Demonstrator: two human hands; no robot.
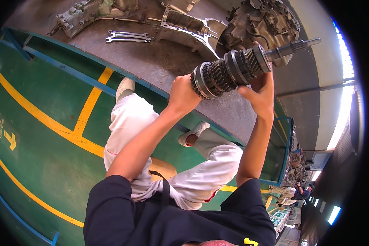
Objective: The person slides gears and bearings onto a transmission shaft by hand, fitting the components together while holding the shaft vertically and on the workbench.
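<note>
A gear shaft [223,74] stacked with several metal gears and rings is held up over the metal bench, tilted so its thin splined end points to the upper right. My left hand [183,95] is closed round its lower left end, the fingers mostly hidden behind the gears. Under and behind the right part of the stack my right hand [260,94] grips it, thumb against the gears and fingers on the far side. Just beyond the shaft lies an open gearbox housing [184,26] with a pale cut rim.
Several wrenches [129,37] lie side by side on the bench [86,47]. Another gearbox assembly [76,18] rests at the far left, and a large dirty transmission case [260,24] at the far right. A blue frame [61,65] edges the bench. Another person [301,192] is far off right.
</note>
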